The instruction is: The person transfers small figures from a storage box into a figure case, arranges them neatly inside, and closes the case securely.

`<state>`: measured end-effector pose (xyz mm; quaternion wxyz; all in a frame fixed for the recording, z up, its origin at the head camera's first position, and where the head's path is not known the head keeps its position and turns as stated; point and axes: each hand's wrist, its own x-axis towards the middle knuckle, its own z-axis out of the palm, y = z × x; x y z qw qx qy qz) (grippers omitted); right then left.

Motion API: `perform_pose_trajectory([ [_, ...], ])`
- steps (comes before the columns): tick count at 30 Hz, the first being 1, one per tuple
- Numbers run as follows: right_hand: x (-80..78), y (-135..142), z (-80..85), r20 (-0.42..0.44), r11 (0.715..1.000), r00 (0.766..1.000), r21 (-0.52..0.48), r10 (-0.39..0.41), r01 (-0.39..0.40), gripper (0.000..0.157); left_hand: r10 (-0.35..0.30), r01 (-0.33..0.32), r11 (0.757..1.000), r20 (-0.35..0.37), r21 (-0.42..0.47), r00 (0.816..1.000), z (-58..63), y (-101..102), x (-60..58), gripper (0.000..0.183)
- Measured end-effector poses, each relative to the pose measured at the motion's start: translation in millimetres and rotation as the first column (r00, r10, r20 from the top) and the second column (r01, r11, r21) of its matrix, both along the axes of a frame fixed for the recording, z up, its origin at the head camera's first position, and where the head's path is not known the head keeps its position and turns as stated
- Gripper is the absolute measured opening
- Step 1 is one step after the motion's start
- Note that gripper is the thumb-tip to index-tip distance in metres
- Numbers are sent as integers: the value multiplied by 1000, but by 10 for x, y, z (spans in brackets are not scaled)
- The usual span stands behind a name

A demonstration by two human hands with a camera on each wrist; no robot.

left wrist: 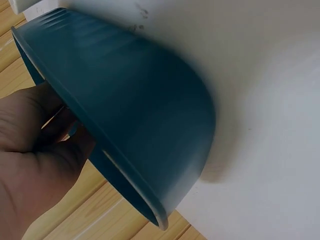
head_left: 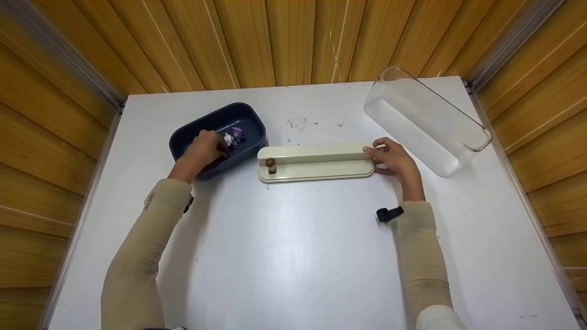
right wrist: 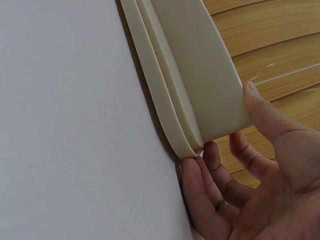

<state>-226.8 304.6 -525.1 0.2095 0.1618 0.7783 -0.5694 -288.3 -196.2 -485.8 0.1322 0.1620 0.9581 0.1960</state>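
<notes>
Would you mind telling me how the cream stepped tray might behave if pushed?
The tray looks stiff, given its straight edges. Long and low, it would probably slide rather than tip, though the small upright figure on it might topple.

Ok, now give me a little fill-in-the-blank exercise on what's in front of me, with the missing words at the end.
The blue tub has the person's ____ hand reaching into it.
The other hand grips the cream stand at its ____ end, as the head view shows it.
Of the tub and the clear case, the small brown-topped piece is nearer the ____.
All this stands on a table whose top is mostly coloured ____.

Missing words: left; right; tub; white.
</notes>
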Motion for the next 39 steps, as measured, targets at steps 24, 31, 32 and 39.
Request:
perform_pose_trajectory([
  [24,10,11,-13,-26,999,999,27,19,-19,57,-115,138,980,154,-146,981,217,29,-98,22],
  [31,8,16,-4,-12,1000,1000,17,13,-13,55,-119,160,968,207,-191,971,335,49,-97,21],
  [32,4,16,-4,-10,1000,1000,17,13,-13,55,-116,159,967,212,-197,970,361,54,-95,21],
  [39,-8,-2,-17,-8,1000,1000,19,12,-12,55,-113,168,959,236,-229,965,494,65,-53,25],
])
